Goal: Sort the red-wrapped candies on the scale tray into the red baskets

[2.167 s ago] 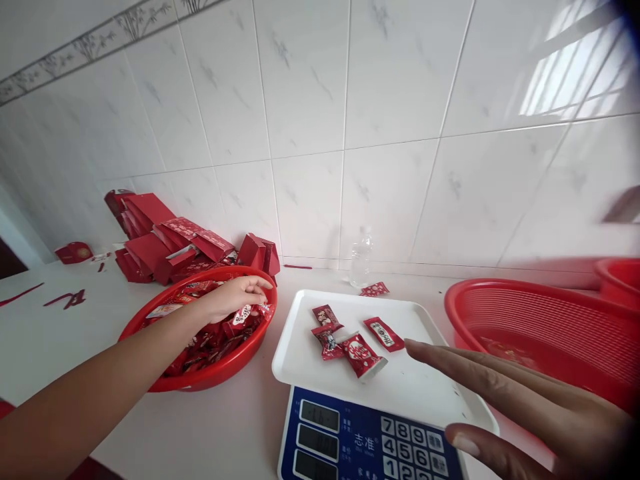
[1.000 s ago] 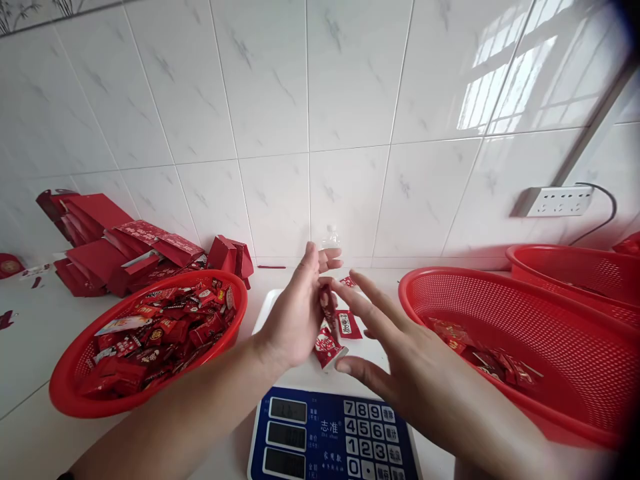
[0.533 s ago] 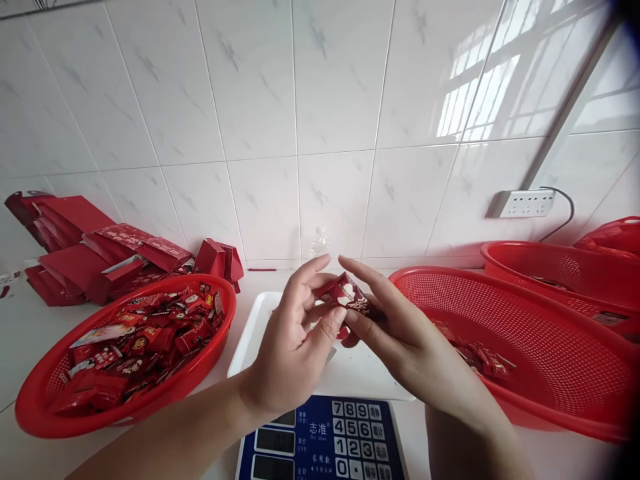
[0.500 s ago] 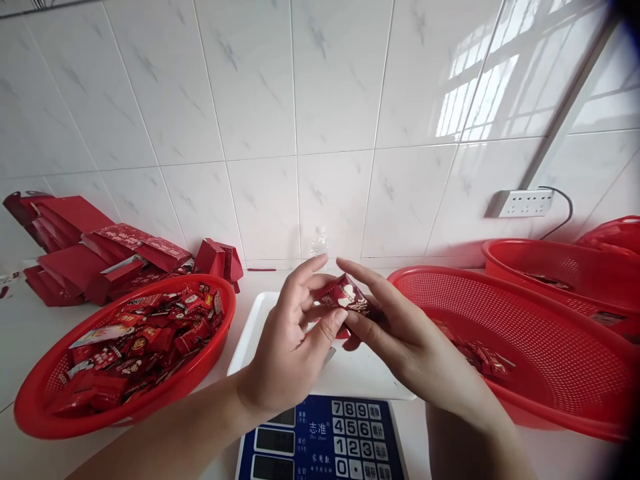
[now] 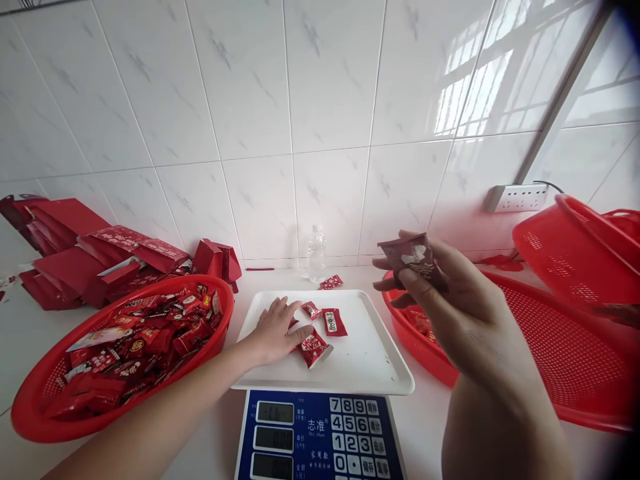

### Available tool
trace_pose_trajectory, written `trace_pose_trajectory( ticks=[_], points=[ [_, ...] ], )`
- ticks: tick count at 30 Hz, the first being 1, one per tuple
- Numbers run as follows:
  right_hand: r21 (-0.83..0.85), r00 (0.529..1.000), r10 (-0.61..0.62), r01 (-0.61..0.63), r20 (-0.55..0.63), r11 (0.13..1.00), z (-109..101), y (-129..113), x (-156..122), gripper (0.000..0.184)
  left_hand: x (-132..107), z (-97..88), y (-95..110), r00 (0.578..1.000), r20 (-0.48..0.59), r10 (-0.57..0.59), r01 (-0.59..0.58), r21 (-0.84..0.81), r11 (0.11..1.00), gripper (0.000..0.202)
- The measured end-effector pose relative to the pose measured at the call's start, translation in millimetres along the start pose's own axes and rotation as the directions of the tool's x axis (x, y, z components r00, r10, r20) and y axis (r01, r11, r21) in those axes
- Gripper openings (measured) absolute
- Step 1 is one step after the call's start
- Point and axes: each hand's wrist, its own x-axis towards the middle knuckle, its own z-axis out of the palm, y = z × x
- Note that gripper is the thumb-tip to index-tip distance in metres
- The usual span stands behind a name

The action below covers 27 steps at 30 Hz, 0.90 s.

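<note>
My right hand (image 5: 450, 293) is raised to the right of the scale tray, its thumb and fingers gripping a dark red wrapped snack packet (image 5: 413, 260) with pale figures on it. Over the left part of the white tray (image 5: 380, 360), my left hand (image 5: 277, 333) has its fingers spread. Beside its thumb lies a larger red packet (image 5: 314, 347), and part of another shows beneath the hand. A small red packet (image 5: 311, 309) and a flat red packet with a white label (image 5: 334, 322) lie farther right on the tray. The scale's blue panel (image 5: 320, 440) is in front.
At left stands a red basket (image 5: 227, 320) heaped with packets, with red paper boxes (image 5: 65, 260) behind. A large red basket (image 5: 560, 353) is at right; another red basket (image 5: 550, 247) tilts above it. A clear bottle (image 5: 316, 253) and a red packet (image 5: 331, 282) sit by the wall.
My hands have moved apart: the right carries the packet up and right, while the left has dropped to the tray. The rear right basket has risen and tilted.
</note>
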Motion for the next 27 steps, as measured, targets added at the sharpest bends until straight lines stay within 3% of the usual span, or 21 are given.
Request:
trace_pose_trajectory(
  ticks=[8, 11, 17, 19, 23, 25, 27],
  points=[
    [-0.089, 0.994, -0.057, 0.065, 0.096, 0.994, 4, -1, -4, 0.035, 19, 5.7, 30, 0.974, 0.168, 0.153, -0.164, 0.051, 0.985, 0.096],
    [-0.113, 0.991, -0.060, 0.073, 0.120, 0.991, 4, -2, -4, 0.035, 27, 6.7, 41, 0.949, 0.210, 0.234, -0.251, 0.058, 0.966, 0.090],
    [-0.116, 0.987, -0.064, 0.081, 0.147, 0.990, 1, -2, -6, 0.035, 36, 8.6, 40, 0.916, 0.129, 0.379, -0.369, -0.094, 0.925, 0.036],
    [-0.119, 0.988, -0.063, 0.080, 0.140, 0.990, 0, -1, -6, 0.034, 35, 4.9, 34, 0.922, 0.104, 0.372, -0.358, -0.137, 0.924, 0.038],
    [-0.114, 0.992, -0.077, 0.088, 0.096, 0.990, 1, 1, -6, 0.035, 21, -6.2, 21, 0.958, 0.001, 0.287, -0.280, -0.209, 0.937, 0.061],
    [-0.095, 0.995, -0.081, 0.087, 0.063, 0.992, 2, 0, -6, 0.036, 10, -10.7, 17, 0.964, -0.052, 0.261, -0.266, -0.234, 0.935, 0.058],
    [-0.091, 0.996, -0.077, 0.080, 0.044, 0.993, 3, -1, -6, 0.035, -2, -12.8, 15, 0.950, -0.054, 0.308, -0.312, -0.241, 0.919, 0.050]
  ],
)
